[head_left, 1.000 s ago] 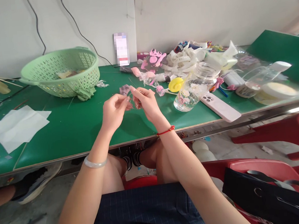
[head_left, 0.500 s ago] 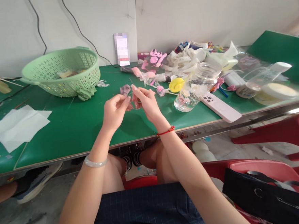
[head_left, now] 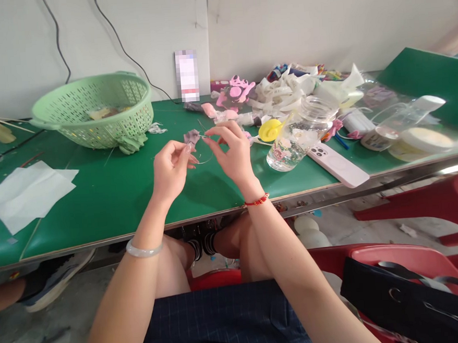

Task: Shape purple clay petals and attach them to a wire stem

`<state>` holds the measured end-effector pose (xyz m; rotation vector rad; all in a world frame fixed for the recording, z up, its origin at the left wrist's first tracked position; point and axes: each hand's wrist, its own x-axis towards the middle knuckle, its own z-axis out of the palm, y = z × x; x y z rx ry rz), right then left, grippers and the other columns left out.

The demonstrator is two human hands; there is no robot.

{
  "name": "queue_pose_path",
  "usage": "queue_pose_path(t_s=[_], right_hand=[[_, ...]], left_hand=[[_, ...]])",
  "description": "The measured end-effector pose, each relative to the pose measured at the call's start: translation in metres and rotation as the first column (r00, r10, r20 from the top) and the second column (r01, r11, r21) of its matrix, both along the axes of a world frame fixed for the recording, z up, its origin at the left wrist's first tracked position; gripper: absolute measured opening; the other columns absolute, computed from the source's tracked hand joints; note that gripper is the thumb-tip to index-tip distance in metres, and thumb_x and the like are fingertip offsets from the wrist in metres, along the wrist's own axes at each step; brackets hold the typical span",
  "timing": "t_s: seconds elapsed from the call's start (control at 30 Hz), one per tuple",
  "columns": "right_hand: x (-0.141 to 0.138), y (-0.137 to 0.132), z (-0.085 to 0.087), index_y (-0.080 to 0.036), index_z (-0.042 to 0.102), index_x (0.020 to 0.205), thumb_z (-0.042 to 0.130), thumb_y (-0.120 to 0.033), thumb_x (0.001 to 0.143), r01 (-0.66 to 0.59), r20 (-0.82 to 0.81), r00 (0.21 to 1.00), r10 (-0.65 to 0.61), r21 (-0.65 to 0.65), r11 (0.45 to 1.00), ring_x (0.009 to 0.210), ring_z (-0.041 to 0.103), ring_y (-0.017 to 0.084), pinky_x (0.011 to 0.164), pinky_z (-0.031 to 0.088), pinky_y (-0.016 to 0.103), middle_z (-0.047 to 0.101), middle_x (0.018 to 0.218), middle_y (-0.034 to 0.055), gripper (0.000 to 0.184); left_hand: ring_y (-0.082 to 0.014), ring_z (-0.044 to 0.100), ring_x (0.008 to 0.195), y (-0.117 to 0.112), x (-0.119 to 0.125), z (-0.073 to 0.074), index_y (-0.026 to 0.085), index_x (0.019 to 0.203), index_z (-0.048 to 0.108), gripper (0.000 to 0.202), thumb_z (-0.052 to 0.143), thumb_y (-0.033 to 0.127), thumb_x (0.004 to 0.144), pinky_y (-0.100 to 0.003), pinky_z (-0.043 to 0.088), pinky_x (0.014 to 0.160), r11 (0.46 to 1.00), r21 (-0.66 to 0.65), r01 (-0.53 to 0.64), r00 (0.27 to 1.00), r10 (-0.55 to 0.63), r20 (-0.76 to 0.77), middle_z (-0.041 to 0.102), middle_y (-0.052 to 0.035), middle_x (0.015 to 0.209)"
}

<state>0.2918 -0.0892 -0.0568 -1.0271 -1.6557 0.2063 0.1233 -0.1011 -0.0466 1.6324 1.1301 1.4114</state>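
Both my hands hover over the green table near its front edge. My left hand pinches one end of a thin clear wire loop that sags between the hands. My right hand pinches the other end, its fingers curled. A small mauve fabric petal lies on the table just behind the fingertips. I wear a pale bangle on the left wrist and a red cord on the right.
A light green basket stands at the back left, white paper sheets at the left. To the right are a clear jar, a yellow lid, a white phone and a heap of pink and white scraps. Red chairs stand at right.
My hands have drawn apart, the right one rising and moving right, so the thin wire loop now shows between them.
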Motion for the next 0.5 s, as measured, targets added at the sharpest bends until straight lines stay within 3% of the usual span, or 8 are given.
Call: queue_pose_path(t_s=[0.17, 0.5], right_hand=[[-0.0020, 0.0014, -0.0025, -0.024, 0.069, 0.100, 0.055, -0.032, 0.104, 0.048, 0.072, 0.996, -0.052, 0.060, 0.997, 0.101, 0.062, 0.023, 0.094, 0.053, 0.042, 0.064, 0.109, 0.0097, 0.016], [-0.0025, 0.0042, -0.0060, -0.023, 0.069, 0.096, 0.052, -0.029, 0.105, 0.057, 0.098, 0.993, -0.059, 0.026, 0.998, 0.098, 0.061, 0.025, 0.092, 0.051, 0.042, 0.064, 0.103, 0.0103, 0.020]], left_hand=[[-0.0145, 0.069, 0.063, 0.0008, -0.0002, -0.0012, 0.021, 0.082, 0.064, 0.037, 0.073, 0.056, 0.087, -0.025, 0.057, 0.060, 1.000, 0.001, 0.007, 1.000, -0.007, 0.022, 0.071, -0.0015, 0.071], [-0.0160, 0.070, 0.067, 0.0004, 0.0005, -0.0009, 0.021, 0.082, 0.062, 0.038, 0.071, 0.058, 0.089, -0.026, 0.057, 0.062, 1.000, -0.014, 0.026, 1.000, -0.026, 0.001, 0.069, -0.0024, 0.071]])
